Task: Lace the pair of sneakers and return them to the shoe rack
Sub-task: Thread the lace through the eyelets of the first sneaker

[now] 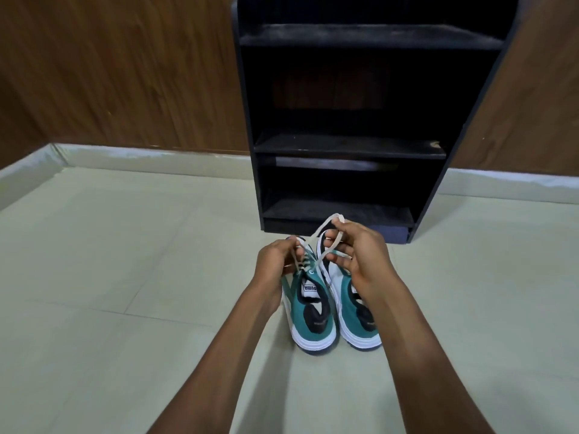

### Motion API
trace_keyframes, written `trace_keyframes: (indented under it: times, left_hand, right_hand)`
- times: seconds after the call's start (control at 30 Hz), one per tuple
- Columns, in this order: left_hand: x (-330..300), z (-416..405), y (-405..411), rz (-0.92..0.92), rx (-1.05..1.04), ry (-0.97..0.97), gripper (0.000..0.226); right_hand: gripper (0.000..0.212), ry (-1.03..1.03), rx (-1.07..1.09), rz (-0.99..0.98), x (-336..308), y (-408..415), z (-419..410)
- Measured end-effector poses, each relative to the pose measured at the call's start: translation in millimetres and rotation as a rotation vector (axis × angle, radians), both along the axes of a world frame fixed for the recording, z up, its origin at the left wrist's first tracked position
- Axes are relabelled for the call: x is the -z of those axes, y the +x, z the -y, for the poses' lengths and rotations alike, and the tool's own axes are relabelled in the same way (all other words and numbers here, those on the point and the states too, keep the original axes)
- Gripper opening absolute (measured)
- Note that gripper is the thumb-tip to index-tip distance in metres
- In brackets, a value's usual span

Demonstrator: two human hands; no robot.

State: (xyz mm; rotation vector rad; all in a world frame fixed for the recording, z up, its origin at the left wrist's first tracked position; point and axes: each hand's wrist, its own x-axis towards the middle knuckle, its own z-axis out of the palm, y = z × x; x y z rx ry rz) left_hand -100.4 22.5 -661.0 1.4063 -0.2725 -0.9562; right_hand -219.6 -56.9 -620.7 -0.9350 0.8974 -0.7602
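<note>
Two teal and white sneakers stand side by side on the floor, heels toward me: the left sneaker (313, 321) and the right sneaker (354, 314). A white lace (316, 230) runs up from the left sneaker's eyelets. My left hand (275, 261) pinches one strand over that shoe's toe end. My right hand (360, 252) holds the other strand, which forms a loop above my fingers. My right forearm hides part of the right sneaker. The black shoe rack (351, 145) stands just beyond the shoes.
The rack has several dark shelves, all bare as far as I see, and stands against a brown wood-panel wall (125, 73). Pale floor tiles (125, 245) spread to the left and right of the shoes. A light skirting runs along the wall base.
</note>
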Motion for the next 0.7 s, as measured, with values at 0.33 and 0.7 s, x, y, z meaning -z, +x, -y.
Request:
trace_keyframes:
  times: [0.33, 0.7]
  left_hand:
    - [-2.5, -19.5, -9.5, 0.247, -0.086, -0.22, 0.026]
    - [-8.0, -11.3, -10.8, 0.666, 0.09, -0.375, 0.034]
  right_hand:
    - [0.011, -0.049, 0.102, -0.041, -1.5, 7.7, -15.4]
    - [0.014, -0.207, 0.046, -0.09, -0.7, 7.3, -14.8]
